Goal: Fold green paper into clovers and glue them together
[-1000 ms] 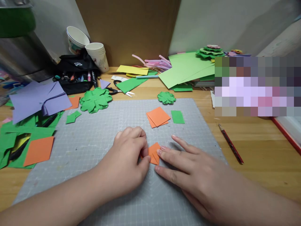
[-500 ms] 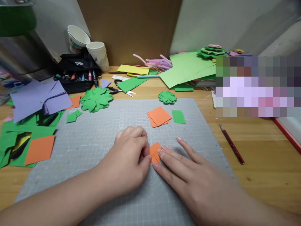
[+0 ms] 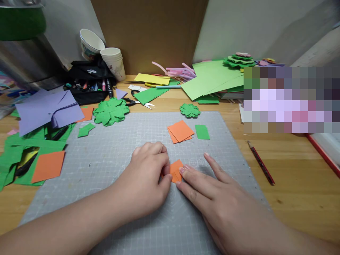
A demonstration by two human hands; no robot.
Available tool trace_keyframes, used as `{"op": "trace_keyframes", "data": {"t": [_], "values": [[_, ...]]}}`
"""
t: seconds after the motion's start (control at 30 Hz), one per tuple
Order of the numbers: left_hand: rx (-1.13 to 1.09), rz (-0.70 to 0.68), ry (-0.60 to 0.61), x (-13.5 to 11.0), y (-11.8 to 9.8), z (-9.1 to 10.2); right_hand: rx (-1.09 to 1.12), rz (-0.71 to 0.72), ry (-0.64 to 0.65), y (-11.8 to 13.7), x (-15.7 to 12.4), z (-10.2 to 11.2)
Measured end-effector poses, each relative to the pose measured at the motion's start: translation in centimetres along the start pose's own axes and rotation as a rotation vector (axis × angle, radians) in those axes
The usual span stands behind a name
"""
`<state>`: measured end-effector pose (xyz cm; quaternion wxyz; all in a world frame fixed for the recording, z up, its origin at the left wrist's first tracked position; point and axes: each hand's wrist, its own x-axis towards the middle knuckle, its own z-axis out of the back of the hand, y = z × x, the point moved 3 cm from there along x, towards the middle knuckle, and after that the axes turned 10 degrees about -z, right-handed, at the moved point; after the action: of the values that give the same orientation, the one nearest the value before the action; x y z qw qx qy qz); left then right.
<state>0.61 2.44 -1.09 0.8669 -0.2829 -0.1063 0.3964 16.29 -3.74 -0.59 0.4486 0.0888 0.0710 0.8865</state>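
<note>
A small folded orange paper (image 3: 176, 170) lies on the grey cutting mat (image 3: 106, 159), partly hidden by my fingers. My left hand (image 3: 145, 177) is curled, its fingertips pinching the paper's left edge. My right hand (image 3: 212, 191) lies flat with fingers stretched out, its fingertips pressing the paper's right edge. Two stacked orange squares (image 3: 180, 131) and a small green rectangle (image 3: 202, 131) lie just beyond on the mat.
Green folded flowers (image 3: 110, 111) (image 3: 189, 110), scissors (image 3: 135, 101), purple paper (image 3: 49, 109), an orange square (image 3: 48, 165), a black pencil case (image 3: 87, 85), paper cups (image 3: 114, 62) and green sheets (image 3: 209, 79) ring the mat. A red pencil (image 3: 260, 162) lies at right.
My right hand has slid slightly left and down along the folded orange paper, covering more of it. The left hand keeps its pinch.
</note>
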Motion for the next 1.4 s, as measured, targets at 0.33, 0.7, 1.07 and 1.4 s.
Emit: {"op": "trace_keyframes", "data": {"t": [0.33,0.7,1.07,1.4], "values": [[0.065,-0.021,-0.080,-0.4,-0.5,-0.9,-0.051,0.070,0.006,0.4,0.1,0.1],[0.104,-0.062,-0.146,-1.9,0.7,-0.4,-0.034,0.044,0.020,0.0,-0.1,-0.1],[0.104,-0.260,0.017,-2.1,-1.6,-0.2,0.360,-0.073,0.077,-2.9,1.2,0.7],[0.291,-0.249,0.023,-2.3,-1.7,1.0,0.281,0.009,0.015,-2.6,2.0,0.7]]}}
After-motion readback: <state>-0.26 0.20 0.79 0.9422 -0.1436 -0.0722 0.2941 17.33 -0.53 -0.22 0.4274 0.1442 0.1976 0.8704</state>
